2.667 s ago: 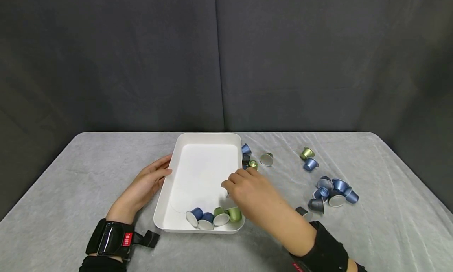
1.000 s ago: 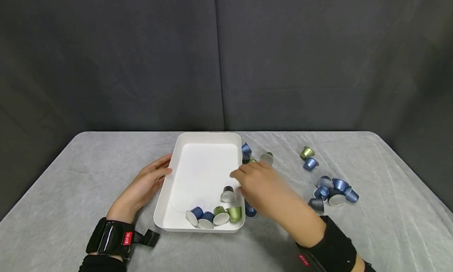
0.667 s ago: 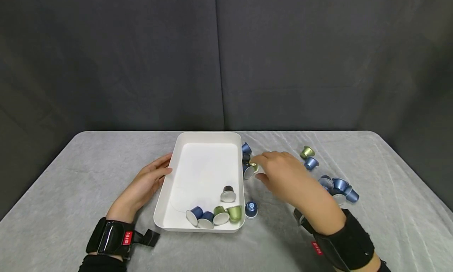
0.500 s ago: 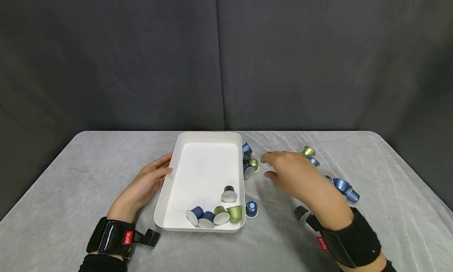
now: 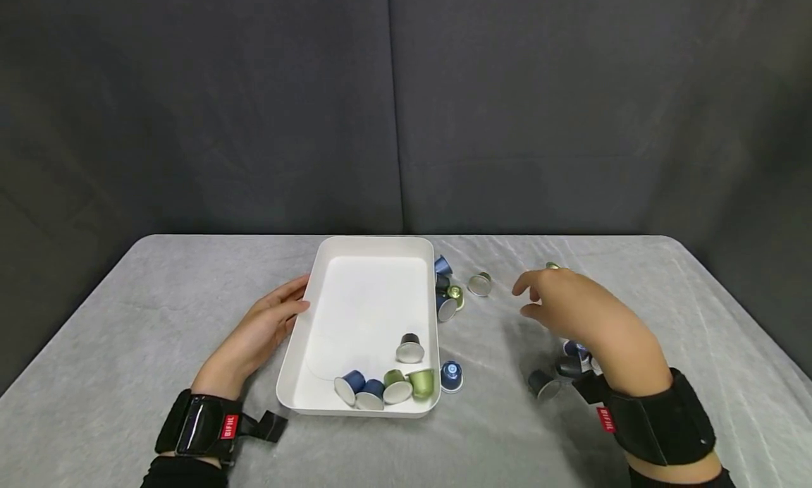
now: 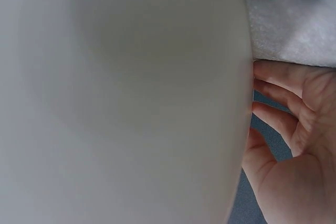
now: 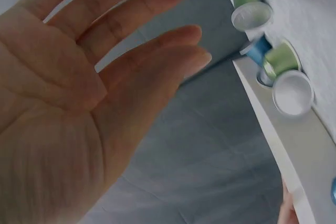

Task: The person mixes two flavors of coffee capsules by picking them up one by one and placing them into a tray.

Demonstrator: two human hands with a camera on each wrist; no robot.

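Aluminium-looking coffee capsules, blue, green and grey, lie scattered over the grey cloth-covered surface (image 5: 158,297) at the right of the head view, and five more sit inside the white tray (image 5: 336,403) at the centre. The right hand (image 5: 574,312) hovers with relaxed, spread fingers and an empty palm right of centre, over the loose capsules; the wrist view shows the palm bare. Nearest to it are a green capsule (image 5: 552,266), barely peeking out behind the fingertips, a silver-faced capsule (image 5: 480,284) to its left, and a dark grey capsule (image 5: 543,384) lower down by the wrist strap. The left hand (image 5: 263,329) lies flat with straight fingers against the tray's left wall, gripping nothing.

These capsules are probably very light and thin-walled, so a hard squeeze could dent them. Their smooth tapered sides look slippery, and those lying on their sides likely roll at a nudge. A gentle pinch across the body just under the wide rim, thumb against one or two fingers, seems the surest hold; the rim gives the fingers a ledge. The tray looks like stiff, light plastic that may slide on the cloth unless steadied.
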